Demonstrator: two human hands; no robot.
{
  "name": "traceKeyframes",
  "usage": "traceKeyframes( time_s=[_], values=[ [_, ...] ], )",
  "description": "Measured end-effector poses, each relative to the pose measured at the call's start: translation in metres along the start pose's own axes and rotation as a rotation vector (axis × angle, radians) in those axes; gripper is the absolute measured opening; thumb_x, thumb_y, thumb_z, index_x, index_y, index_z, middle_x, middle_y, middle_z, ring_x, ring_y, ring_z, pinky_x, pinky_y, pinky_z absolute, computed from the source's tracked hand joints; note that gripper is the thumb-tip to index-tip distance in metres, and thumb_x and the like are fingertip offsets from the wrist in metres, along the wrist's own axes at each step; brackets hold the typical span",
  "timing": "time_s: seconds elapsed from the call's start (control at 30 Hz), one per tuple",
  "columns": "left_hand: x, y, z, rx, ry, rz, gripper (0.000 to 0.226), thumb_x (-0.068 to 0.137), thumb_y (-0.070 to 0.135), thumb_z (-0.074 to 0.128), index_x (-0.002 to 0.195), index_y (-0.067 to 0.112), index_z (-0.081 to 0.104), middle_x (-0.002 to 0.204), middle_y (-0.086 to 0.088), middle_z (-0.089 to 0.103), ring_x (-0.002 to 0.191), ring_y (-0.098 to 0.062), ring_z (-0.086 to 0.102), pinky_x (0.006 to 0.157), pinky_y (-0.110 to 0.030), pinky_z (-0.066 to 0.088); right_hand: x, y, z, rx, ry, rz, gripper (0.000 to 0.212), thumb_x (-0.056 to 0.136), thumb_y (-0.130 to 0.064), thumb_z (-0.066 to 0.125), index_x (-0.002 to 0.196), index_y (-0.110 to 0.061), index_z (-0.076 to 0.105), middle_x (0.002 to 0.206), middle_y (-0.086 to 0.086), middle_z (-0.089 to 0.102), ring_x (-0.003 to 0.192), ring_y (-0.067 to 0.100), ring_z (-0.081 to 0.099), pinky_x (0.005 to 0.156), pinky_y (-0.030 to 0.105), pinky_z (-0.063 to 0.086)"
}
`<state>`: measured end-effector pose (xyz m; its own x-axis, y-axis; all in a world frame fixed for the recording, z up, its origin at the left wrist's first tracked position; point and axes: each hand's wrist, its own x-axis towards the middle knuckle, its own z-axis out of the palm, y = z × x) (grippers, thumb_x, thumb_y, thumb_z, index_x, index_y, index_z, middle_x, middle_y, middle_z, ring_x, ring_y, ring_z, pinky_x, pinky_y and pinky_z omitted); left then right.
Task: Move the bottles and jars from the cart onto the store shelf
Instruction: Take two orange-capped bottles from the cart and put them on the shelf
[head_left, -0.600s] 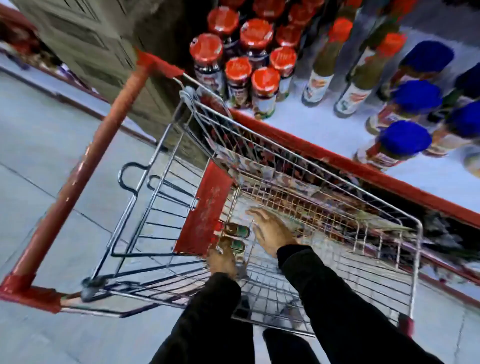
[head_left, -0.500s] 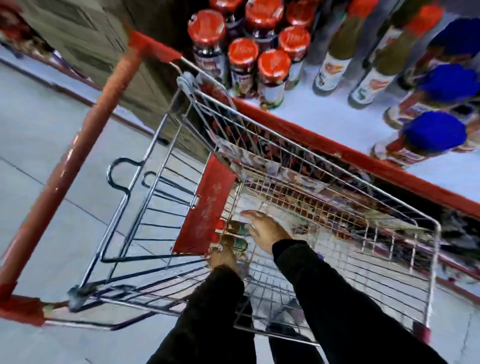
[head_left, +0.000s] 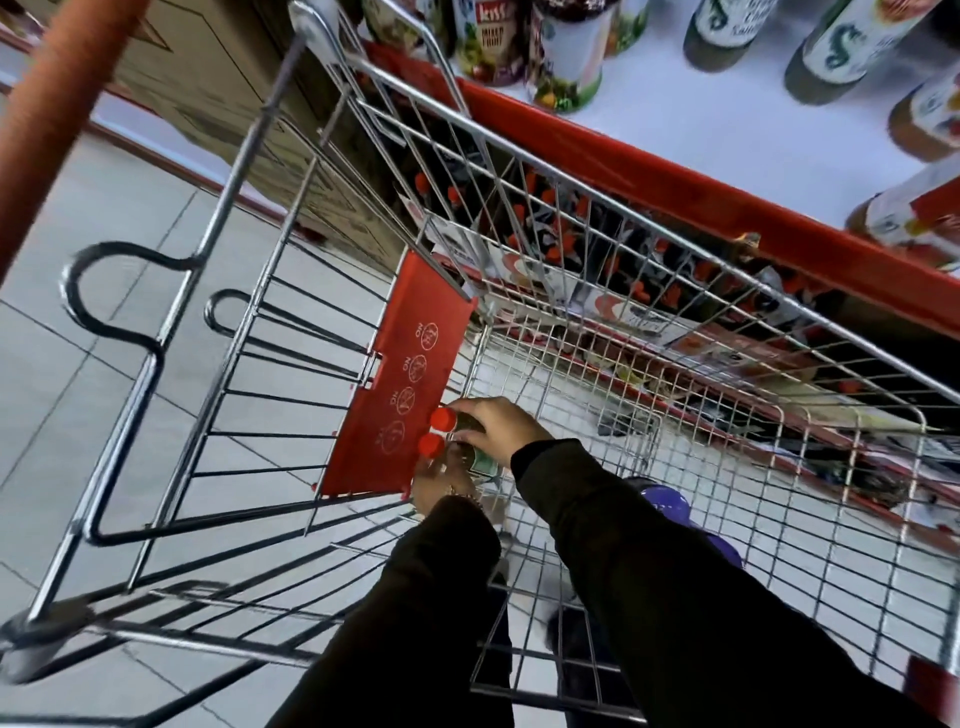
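Two small green bottles with red caps lie at the near-left end of the wire cart (head_left: 613, 171), against its red flap (head_left: 400, 384). My right hand (head_left: 498, 428) is closed over the upper bottle (head_left: 442, 418). My left hand (head_left: 441, 480) grips the lower bottle (head_left: 431, 446) from below. Both arms wear black sleeves and reach down into the basket. A blue-capped item (head_left: 667, 501) lies in the cart, mostly hidden behind my right arm. The white store shelf (head_left: 717, 135) with a red front edge runs along the cart's far side.
Jars (head_left: 571, 57) and green bottles (head_left: 836, 47) stand on the shelf at the top. A lower shelf with red-capped goods shows through the cart's wire side. A cardboard box (head_left: 208, 88) sits at upper left. The cart's red handle (head_left: 57, 98) crosses the top-left corner above grey floor tiles.
The camera has dropped closer to the cart. My right hand went from open above the bottles to closed over the upper one; my left hand stays at the lower bottle.
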<state>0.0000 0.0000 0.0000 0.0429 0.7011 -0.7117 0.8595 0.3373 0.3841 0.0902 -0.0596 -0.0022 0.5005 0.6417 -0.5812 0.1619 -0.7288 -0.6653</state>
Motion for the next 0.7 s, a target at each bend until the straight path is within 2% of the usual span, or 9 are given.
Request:
traceKeyframes(
  time_s=[0.17, 0.3, 0.43, 0.5, 0.63, 0.7],
  values=[
    [-0.016, 0.006, -0.013, 0.145, -0.049, 0.126, 0.041, 0.090, 0.028, 0.065, 0.128, 0.014, 0.061, 0.125, -0.015, 0.068, 0.121, -0.033, 0.059, 0.099, -0.034, 0.041, -0.033, 0.017, -0.004, 0.265, 0.163, 0.083, 0.046, 0.092, -0.010, 0.070, 0.137, -0.013, 0.060, 0.134, 0.012, 0.068, 0.124, 0.027, 0.063, 0.114, 0.047, 0.045],
    [-0.035, 0.015, -0.026, 0.107, -0.100, 0.256, 0.040, 0.085, 0.022, 0.070, 0.124, 0.016, 0.064, 0.120, -0.012, 0.071, 0.115, -0.029, 0.065, 0.098, -0.034, 0.046, -0.074, 0.016, -0.022, 0.318, 0.286, 0.119, 0.044, 0.094, -0.012, 0.069, 0.137, -0.012, 0.059, 0.132, 0.013, 0.069, 0.123, 0.027, 0.062, 0.111, 0.034, 0.044],
    [-0.072, 0.030, -0.051, 0.151, -0.156, 0.486, 0.038, 0.086, 0.021, 0.070, 0.123, 0.014, 0.065, 0.116, -0.014, 0.072, 0.111, -0.030, 0.064, 0.093, -0.029, 0.046, -0.123, 0.001, -0.047, 0.389, 0.407, 0.114, 0.044, 0.095, -0.014, 0.068, 0.138, -0.010, 0.058, 0.134, 0.013, 0.067, 0.126, 0.027, 0.059, 0.110, 0.027, 0.038],
    [-0.086, 0.037, -0.063, 0.186, -0.211, 0.610, 0.035, 0.087, 0.018, 0.069, 0.122, 0.015, 0.065, 0.117, -0.013, 0.072, 0.112, -0.028, 0.064, 0.092, -0.027, 0.045, -0.145, -0.008, -0.058, 0.414, 0.466, 0.109, 0.045, 0.096, -0.019, 0.067, 0.140, -0.012, 0.057, 0.139, 0.011, 0.065, 0.128, 0.021, 0.056, 0.114, 0.031, 0.036],
    [-0.115, 0.053, -0.087, 0.197, -0.261, 0.825, 0.032, 0.085, 0.017, 0.070, 0.116, 0.013, 0.068, 0.110, -0.017, 0.069, 0.102, -0.037, 0.064, 0.085, -0.036, 0.050, -0.188, -0.031, -0.081, 0.456, 0.621, 0.119, 0.054, 0.096, -0.025, 0.067, 0.145, -0.011, 0.050, 0.148, 0.010, 0.057, 0.139, 0.023, 0.049, 0.111, 0.025, 0.031],
    [-0.134, 0.068, -0.100, 0.141, -0.312, 0.900, 0.033, 0.086, 0.020, 0.071, 0.118, 0.014, 0.067, 0.115, -0.010, 0.067, 0.106, -0.028, 0.062, 0.089, -0.031, 0.046, -0.207, -0.042, -0.093, 0.477, 0.683, 0.091, 0.055, 0.095, -0.026, 0.068, 0.145, -0.010, 0.051, 0.148, 0.009, 0.056, 0.140, 0.023, 0.047, 0.110, 0.023, 0.030]
  ],
)
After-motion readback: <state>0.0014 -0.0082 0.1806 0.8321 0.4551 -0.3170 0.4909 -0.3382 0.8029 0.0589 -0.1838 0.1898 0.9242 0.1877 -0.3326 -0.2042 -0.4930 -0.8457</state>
